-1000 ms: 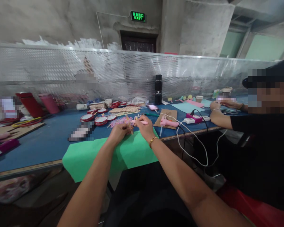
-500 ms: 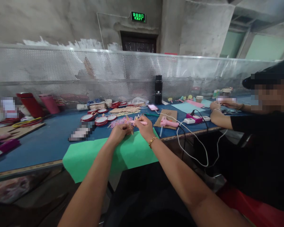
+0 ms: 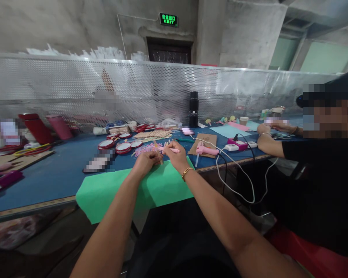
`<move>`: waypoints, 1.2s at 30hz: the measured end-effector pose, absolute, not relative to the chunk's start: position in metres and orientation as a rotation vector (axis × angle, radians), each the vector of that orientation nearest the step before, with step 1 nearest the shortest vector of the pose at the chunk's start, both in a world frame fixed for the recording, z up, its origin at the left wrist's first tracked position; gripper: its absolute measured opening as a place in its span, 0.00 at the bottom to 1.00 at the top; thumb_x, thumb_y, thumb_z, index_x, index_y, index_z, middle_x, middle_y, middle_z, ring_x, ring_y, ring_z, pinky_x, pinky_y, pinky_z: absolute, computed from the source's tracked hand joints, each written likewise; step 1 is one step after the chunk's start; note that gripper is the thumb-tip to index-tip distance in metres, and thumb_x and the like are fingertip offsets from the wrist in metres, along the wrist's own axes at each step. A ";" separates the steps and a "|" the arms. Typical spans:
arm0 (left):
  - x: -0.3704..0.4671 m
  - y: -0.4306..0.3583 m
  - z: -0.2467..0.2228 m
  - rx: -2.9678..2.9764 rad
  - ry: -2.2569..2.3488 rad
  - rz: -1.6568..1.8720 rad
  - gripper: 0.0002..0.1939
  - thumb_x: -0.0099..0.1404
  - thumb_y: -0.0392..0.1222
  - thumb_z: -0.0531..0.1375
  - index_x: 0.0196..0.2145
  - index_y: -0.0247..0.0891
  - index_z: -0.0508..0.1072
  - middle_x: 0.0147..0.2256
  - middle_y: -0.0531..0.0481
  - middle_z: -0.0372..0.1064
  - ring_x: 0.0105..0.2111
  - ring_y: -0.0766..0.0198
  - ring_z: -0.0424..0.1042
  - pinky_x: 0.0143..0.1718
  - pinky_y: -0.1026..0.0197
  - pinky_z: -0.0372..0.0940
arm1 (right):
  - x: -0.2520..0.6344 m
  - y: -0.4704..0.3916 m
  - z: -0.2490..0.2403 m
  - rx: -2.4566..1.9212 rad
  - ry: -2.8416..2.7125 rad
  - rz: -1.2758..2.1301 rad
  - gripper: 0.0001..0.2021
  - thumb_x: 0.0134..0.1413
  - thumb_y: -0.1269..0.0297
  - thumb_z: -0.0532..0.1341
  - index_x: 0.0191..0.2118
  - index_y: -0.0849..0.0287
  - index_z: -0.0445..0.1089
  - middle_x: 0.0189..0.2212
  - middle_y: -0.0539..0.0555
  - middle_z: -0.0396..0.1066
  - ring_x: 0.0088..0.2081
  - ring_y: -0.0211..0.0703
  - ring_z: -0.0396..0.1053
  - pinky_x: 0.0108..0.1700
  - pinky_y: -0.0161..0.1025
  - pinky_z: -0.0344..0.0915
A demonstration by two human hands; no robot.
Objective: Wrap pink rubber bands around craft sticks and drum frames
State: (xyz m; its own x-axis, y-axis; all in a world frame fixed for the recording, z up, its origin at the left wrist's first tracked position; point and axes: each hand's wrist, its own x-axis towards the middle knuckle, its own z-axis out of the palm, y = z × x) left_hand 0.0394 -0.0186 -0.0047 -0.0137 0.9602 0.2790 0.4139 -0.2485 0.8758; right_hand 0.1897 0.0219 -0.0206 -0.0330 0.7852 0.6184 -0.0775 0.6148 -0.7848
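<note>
My left hand [image 3: 146, 163] is closed around a flat wooden craft stick [image 3: 156, 144], held tilted above the edge of the table. In the fingers of my right hand [image 3: 176, 156] is a pink pen [image 3: 174, 150], its front end at the stick. A green sheet [image 3: 113, 191] lies beneath both hands and hangs over the table's front edge. Just beyond my hands is a pile of pink and purple shreds [image 3: 142, 149]. To the right, a pink glue gun [image 3: 205, 149] rests partly on a piece of cardboard [image 3: 210, 139].
Several small red-rimmed drums [image 3: 123, 148], loose wooden sticks [image 3: 153, 134] and a phone [image 3: 100, 161] lie on the blue table [image 3: 60, 170]. A black bottle [image 3: 194, 110] stands behind. White cables [image 3: 237, 195] loop off the right edge, near a co-worker's arm [image 3: 271, 146].
</note>
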 end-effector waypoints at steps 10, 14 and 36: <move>0.040 -0.017 -0.005 1.706 1.456 1.255 0.15 0.48 0.51 0.69 0.18 0.35 0.75 0.17 0.52 0.65 0.19 0.69 0.58 0.21 0.65 0.52 | 0.190 0.021 -0.020 -0.622 -1.429 0.776 0.10 0.52 0.60 0.60 0.22 0.55 0.67 0.23 0.48 0.72 0.31 0.41 0.68 0.37 0.37 0.64; 0.039 -0.016 -0.006 1.694 1.478 1.257 0.14 0.48 0.50 0.69 0.19 0.35 0.75 0.17 0.52 0.65 0.20 0.69 0.58 0.22 0.65 0.51 | 0.190 0.021 -0.020 -0.638 -1.401 0.783 0.09 0.52 0.61 0.60 0.23 0.55 0.66 0.23 0.47 0.72 0.31 0.41 0.69 0.37 0.37 0.64; 0.040 -0.018 -0.004 1.708 1.452 1.247 0.16 0.48 0.52 0.69 0.19 0.36 0.75 0.18 0.51 0.66 0.20 0.68 0.59 0.23 0.64 0.52 | 0.190 0.022 -0.020 -0.649 -1.443 0.763 0.10 0.53 0.59 0.60 0.23 0.54 0.65 0.24 0.47 0.72 0.32 0.41 0.68 0.38 0.37 0.64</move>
